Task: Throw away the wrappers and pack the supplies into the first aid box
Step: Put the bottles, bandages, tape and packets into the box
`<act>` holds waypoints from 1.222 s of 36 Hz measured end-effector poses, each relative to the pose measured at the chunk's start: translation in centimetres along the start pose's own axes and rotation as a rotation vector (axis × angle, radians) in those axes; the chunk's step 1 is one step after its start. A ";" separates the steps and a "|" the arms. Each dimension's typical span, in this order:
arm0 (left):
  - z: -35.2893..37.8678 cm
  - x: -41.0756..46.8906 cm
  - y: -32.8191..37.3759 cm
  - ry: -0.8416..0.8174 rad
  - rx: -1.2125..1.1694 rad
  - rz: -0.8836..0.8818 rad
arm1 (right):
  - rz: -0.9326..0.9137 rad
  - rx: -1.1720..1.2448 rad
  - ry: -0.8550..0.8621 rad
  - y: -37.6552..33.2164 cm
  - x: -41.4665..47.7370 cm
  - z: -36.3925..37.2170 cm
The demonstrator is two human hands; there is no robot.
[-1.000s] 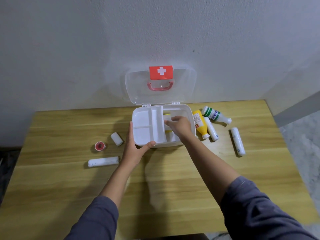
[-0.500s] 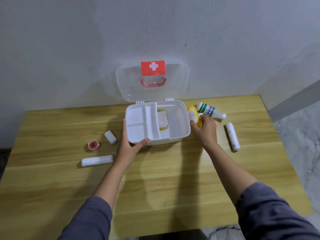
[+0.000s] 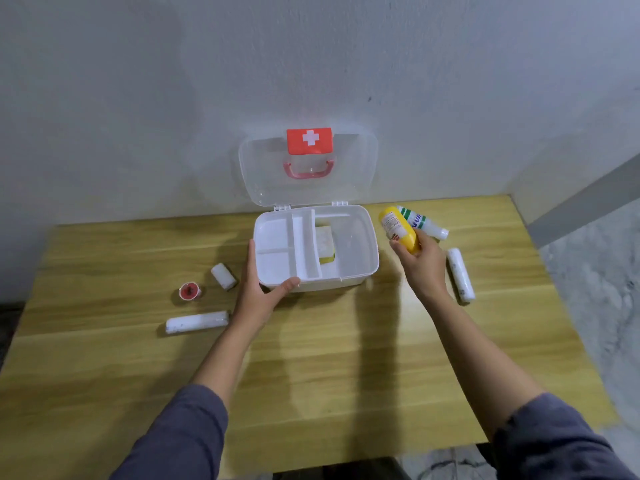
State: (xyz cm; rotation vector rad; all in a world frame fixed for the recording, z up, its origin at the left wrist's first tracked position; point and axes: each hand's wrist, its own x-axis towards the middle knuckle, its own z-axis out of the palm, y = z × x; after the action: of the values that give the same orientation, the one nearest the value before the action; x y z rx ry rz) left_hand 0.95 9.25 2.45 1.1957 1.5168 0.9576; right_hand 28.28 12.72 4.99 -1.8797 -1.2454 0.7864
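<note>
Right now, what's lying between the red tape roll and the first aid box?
In the head view, a small white gauze roll lies between the red tape roll and the first aid box, beside the left hand.

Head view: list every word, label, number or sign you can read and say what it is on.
White cross, a sign without words: on the red plate of the box lid.
Yellow bottle in the right hand: printed label, too small to read.
Green-striped white bottle: blue letters, partly hidden and blurred, unreadable.
</note>
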 end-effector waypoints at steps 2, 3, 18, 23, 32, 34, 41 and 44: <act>0.0 0.0 0.0 0.004 -0.001 0.004 | -0.087 -0.012 -0.024 -0.9 -0.4 -1.3; -0.1 0.0 0.0 0.003 -0.001 0.005 | -0.132 -0.037 -0.035 -1.4 -0.6 -1.9; -0.1 0.1 -0.2 -0.010 -0.007 -0.003 | -0.378 -0.763 -0.604 -7.5 -1.3 0.6; 0.1 0.1 -0.3 0.001 -0.013 0.006 | -0.339 -0.707 -0.692 -8.7 -0.9 2.3; 0.2 0.2 -0.2 0.009 -0.036 0.040 | -0.382 -0.510 -0.633 -8.9 -1.3 4.4; 0.2 0.3 -0.2 0.004 -0.043 0.035 | -0.358 -0.468 -0.597 -8.6 -1.5 4.7; 0.1 0.3 -0.2 0.000 -0.040 0.033 | -0.365 -0.436 -0.498 -8.2 -1.1 5.7; 0.1 0.2 -0.1 -0.004 -0.037 0.045 | -0.386 -0.475 -0.513 -8.3 -0.8 6.1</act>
State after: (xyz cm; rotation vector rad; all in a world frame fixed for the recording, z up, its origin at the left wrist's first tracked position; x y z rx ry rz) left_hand 0.98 9.44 2.31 1.2089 1.4684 1.0080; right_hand 19.08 15.55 8.72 -1.7434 -2.2002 0.8361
